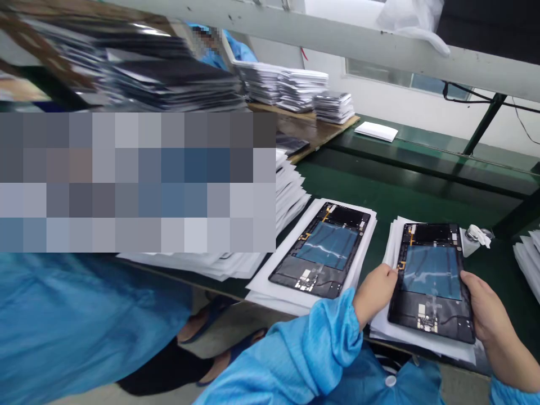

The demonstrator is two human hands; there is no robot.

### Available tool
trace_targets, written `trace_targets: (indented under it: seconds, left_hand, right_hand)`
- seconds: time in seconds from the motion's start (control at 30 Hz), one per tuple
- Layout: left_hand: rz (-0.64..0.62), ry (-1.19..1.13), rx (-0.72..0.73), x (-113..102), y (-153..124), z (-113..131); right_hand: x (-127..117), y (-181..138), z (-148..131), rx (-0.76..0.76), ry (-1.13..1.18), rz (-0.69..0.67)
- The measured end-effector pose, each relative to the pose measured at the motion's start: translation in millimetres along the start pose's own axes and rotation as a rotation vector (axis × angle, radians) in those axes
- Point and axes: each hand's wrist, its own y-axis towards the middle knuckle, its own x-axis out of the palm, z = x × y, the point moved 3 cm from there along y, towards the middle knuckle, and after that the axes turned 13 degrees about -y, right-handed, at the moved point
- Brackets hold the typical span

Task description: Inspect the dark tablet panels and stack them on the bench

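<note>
Between my two hands is an opened tablet housing, black, with a blue film over its middle and small circuit parts near its lower end. My left hand closes on its left edge, and my right hand grips its right edge with the thumb on top. Under it lies a stack of white sheets. A second tablet housing of the same look rests on another pile of white sheets to the left, touched by neither hand.
Beside the held housing stands a small metal-topped container with white tissue. More paper piles rise at the left, and others at the right edge. A metal shelf beam crosses above. A co-worker in a blue smock is close on my left.
</note>
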Motion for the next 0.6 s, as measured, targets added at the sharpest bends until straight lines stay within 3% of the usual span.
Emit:
trace_targets:
  seconds: [0.13, 0.23, 0.3, 0.4, 0.53, 0.6]
  left_hand:
    - [0.05, -0.543, -0.079, -5.3, -8.6, 8.0]
    - [-0.088, -0.863, -0.185, -3.6, -11.0, 8.6]
    - [-0.11, -0.826, -0.28, -2.3, -9.5, 2.1]
    - [0.052, -0.612, -0.35, -3.9, -4.0, -11.8]
    - [0.27, -0.343, -0.202, -7.4, 2.4, -16.2]
    - [0.306, -0.405, -0.104, -9.9, 4.3, -15.1]
  right_hand:
    - [-2.2, -13.2, 3.2, 0.031, 0.043, 0.097]
    - [9.6, -21.7, 8.5, 0.055, 0.089, 0.076]
    - [21.5, -26.0, 14.4, 0.077, 0.12, 0.031]
    - [36.9, -33.7, 21.4, 0.124, 0.165, -0.049]
    - [46.0, -49.9, 14.2, 0.119, 0.225, -0.136]
    - [46.1, -56.4, 7.2, 0.09, 0.229, -0.122]
